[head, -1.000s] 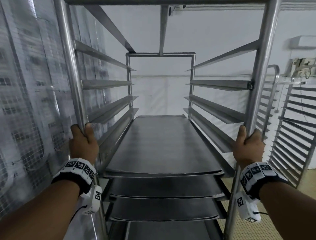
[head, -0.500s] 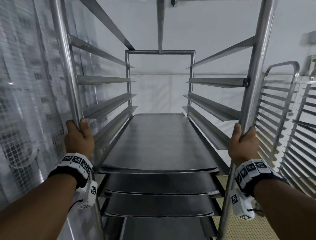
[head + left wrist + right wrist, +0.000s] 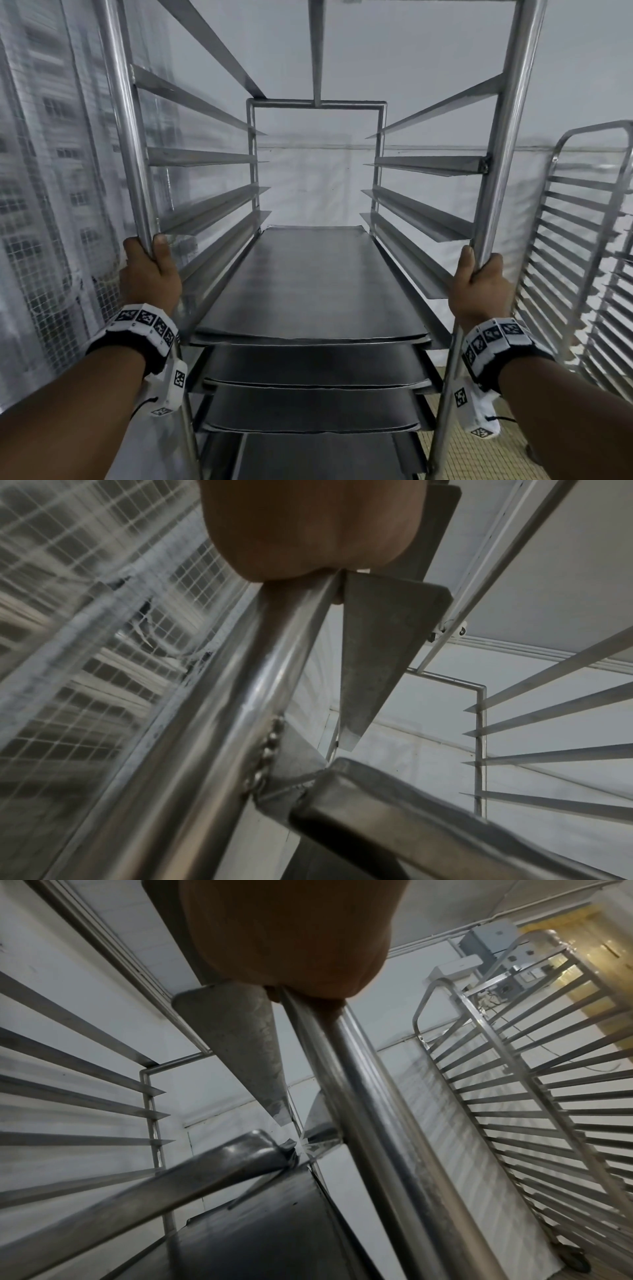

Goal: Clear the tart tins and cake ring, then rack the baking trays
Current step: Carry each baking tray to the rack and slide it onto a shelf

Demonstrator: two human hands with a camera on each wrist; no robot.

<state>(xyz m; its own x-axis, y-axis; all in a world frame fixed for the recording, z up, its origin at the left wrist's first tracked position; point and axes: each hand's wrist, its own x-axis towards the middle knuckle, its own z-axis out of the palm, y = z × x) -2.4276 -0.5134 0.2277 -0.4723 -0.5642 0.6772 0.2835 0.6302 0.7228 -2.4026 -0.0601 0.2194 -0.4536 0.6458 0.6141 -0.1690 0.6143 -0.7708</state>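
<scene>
A tall steel tray rack (image 3: 503,144) stands right in front of me. Several dark baking trays (image 3: 308,287) lie on its lower rails, one above another; the upper rails are bare. My left hand (image 3: 149,270) grips the rack's front left post (image 3: 126,137). My right hand (image 3: 479,284) grips the front right post (image 3: 507,130). In the left wrist view the left hand (image 3: 308,531) is wrapped round the post (image 3: 219,723). The right wrist view shows the right hand (image 3: 291,934) curled round its post (image 3: 369,1110). No tart tins or cake ring are in view.
A wire mesh and plastic sheet wall (image 3: 44,205) runs close along the left. More steel racks (image 3: 579,246), without trays, stand at the right on a tiled floor (image 3: 479,455). A white wall (image 3: 315,178) lies beyond the rack.
The rack and my view have shifted relative to the room: the racks at the right have slid further right and the wall box there has left the picture. Both hands keep their grip on the posts.
</scene>
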